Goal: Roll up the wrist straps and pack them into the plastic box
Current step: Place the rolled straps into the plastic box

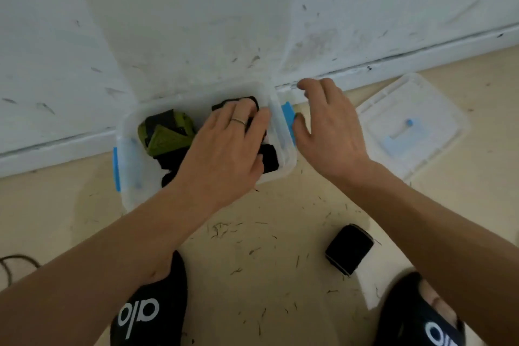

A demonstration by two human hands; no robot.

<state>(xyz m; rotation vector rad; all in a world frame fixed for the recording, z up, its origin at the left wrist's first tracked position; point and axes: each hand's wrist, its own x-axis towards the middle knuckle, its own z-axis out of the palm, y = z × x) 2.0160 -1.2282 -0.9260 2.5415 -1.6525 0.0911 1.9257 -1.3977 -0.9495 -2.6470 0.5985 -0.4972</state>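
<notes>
A clear plastic box (132,160) with blue latches stands on the floor against the wall. Inside it lie a rolled green and black wrist strap (165,132) and black wrist straps (269,159). My left hand (224,149) reaches into the box, its fingers curled down over a black strap at the right side. My right hand (328,126) is just outside the box's right end with fingers relaxed and its thumb by the blue latch (289,118). A rolled black wrist strap (349,250) lies on the floor between my knees.
The box's clear lid (412,126) lies on the floor to the right, near the white baseboard. My two feet in black slippers (148,309) are at the bottom. A dark cable (11,264) loops at the left edge. Small debris is scattered over the beige floor.
</notes>
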